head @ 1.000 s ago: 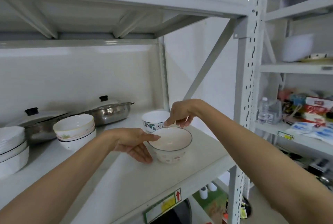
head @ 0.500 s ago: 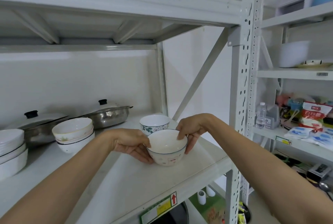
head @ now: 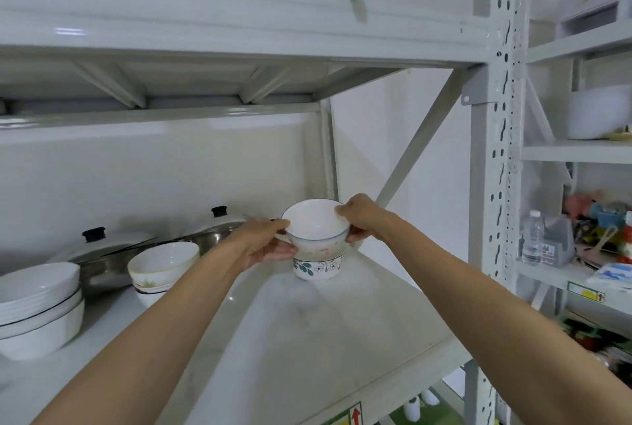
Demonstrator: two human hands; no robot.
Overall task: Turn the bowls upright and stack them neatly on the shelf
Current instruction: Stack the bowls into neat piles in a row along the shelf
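Both hands, left (head: 265,244) and right (head: 363,219), grip the white bowl (head: 316,231) at opposite rims, level and upright, nesting it squarely into the leaf-patterned bowl (head: 318,268) on the shelf (head: 307,332).

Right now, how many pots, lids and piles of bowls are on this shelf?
Pots: 2, left pot and right pot
Lids: 2, left lid and right lid
Bowl piles: 3, left pile, middle pile and right pile, its top bowl held by left hand and right hand
Total: 7
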